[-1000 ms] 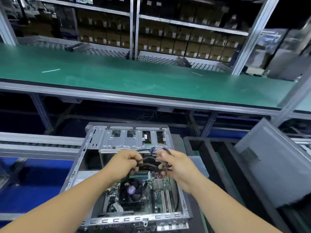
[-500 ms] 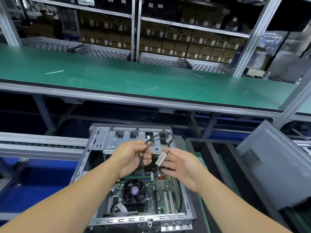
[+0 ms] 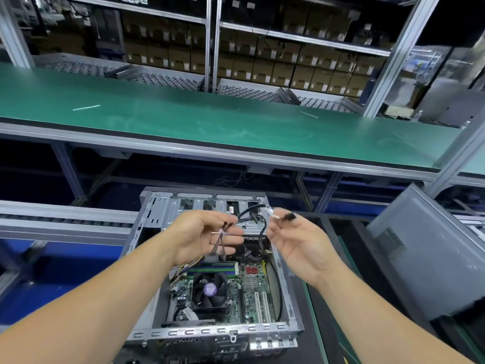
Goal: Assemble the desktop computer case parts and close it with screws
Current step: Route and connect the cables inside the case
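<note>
Nearest the camera, the open computer case (image 3: 215, 329) lies on its side on a dark tray. Its motherboard (image 3: 252, 292) and black cooler fan (image 3: 210, 290) are exposed, and no cover is fitted. Above the case interior, the left hand (image 3: 202, 237) holds a bundle of thin cables (image 3: 223, 237), fingers curled round it. The right hand (image 3: 296, 240) pinches a small connector end (image 3: 275, 215) of a black lead between thumb and fingertips, raised clear of the board. Neither grip is slack, and both leads run down into the case. Just beside the case on the right, a grey side panel (image 3: 425, 258) leans, not yet mounted. Beyond stands a green worktop (image 3: 236, 122), then shelving stacked with brown boxes (image 3: 288, 67).

Assessment: the task appears to be at an early-to-middle stage. Internal components seem installed, while cabling is in hand. Routing or plugging the leads, fitting the side panel and driving the screws all remain. No screws or driver are visible.
</note>
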